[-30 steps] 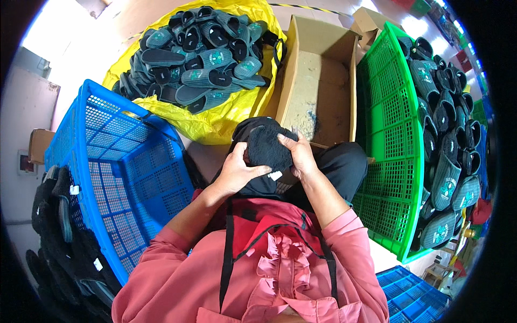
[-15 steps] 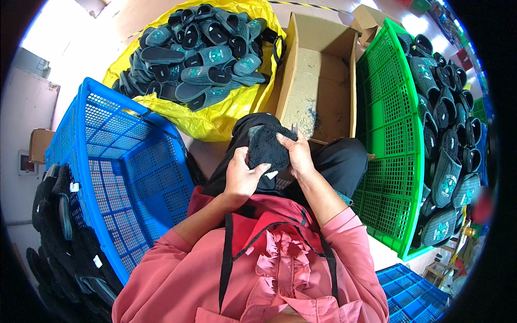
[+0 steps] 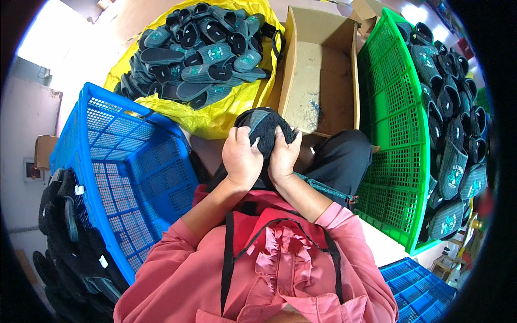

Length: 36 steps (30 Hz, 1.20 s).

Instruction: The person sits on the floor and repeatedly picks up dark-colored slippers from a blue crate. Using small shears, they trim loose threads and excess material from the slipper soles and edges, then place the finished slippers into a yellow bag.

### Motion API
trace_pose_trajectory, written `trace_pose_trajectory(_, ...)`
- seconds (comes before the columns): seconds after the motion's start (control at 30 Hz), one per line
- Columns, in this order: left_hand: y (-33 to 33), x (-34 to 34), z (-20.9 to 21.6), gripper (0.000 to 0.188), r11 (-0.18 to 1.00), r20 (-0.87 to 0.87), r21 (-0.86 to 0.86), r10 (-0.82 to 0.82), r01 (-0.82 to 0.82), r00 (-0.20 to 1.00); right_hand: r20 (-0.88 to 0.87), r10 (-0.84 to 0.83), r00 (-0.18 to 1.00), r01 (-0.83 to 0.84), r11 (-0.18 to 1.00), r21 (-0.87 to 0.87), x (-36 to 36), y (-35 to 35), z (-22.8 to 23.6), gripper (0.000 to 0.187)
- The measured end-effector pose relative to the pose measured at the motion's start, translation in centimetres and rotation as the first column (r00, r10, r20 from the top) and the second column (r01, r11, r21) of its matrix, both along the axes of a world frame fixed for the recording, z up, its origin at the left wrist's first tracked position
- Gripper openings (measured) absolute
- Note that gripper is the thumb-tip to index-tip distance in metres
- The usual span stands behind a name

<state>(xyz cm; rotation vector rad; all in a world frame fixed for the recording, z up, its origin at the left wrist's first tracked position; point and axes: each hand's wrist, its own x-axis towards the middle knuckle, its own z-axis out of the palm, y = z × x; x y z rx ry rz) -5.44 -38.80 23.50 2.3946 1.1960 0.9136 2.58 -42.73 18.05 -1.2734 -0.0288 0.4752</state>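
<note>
Above my lap I hold a black fuzzy slipper [image 3: 267, 131] with a strip of grey ribbed cloth along its upper left side. My left hand [image 3: 240, 157] grips its left edge, fingers curled round it. On the near right side my right hand [image 3: 284, 155] is closed on it, the thumb pressing into the pile. The fingers hide the slipper's near end. Beyond it, grey ribbed slippers [image 3: 207, 74] with green prints lie heaped in a yellow sack [image 3: 229, 116].
A blue plastic crate [image 3: 116, 215] stands at my left, with black fuzzy slippers [image 3: 56, 226] beyond its outer side. Ahead is an open cardboard box [image 3: 304, 70] with scraps inside. A green crate [image 3: 390, 140] at my right has grey slippers [image 3: 452, 172] behind its wall. Another blue crate [image 3: 414, 290] is lower right.
Both hands have shifted their hold on the slipper, the left now higher with its back showing. The slipper has turned, and more of its grey ribbed cloth shows.
</note>
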Motion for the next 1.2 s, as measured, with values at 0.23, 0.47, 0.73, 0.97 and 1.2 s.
trace_pose_trajectory(0.23,0.5,2.0,2.5,0.013,0.958,-0.467,0.131,-0.166,0.254,0.868,0.154,0.010,0.988,0.001,0.998,-0.070,-0.3,1.5,-1.5,0.034)
trace_pose_trajectory(0.47,3.2,-0.2,2.2,0.030,0.948,-0.296,0.164,-0.218,0.275,0.930,0.116,0.211,0.971,-0.208,0.977,-0.039,1.1,-1.0,0.2,0.038)
trace_pose_trajectory(0.73,9.0,-2.3,4.9,0.034,0.752,-0.252,0.136,-0.604,0.645,0.756,0.332,0.527,0.782,-0.455,0.847,-0.274,6.5,-3.7,1.9,0.031)
trace_pose_trajectory(0.97,10.3,-1.4,6.2,0.032,0.691,-0.361,0.150,-0.627,0.707,0.690,0.270,0.520,0.811,-0.462,0.851,-0.250,6.4,-0.9,0.1,0.021)
trace_pose_trajectory(1.2,3.6,-2.0,6.0,0.056,0.735,-0.642,0.102,-0.466,0.670,0.609,0.347,0.575,0.741,-0.364,0.778,-0.512,6.5,0.0,0.9,0.022)
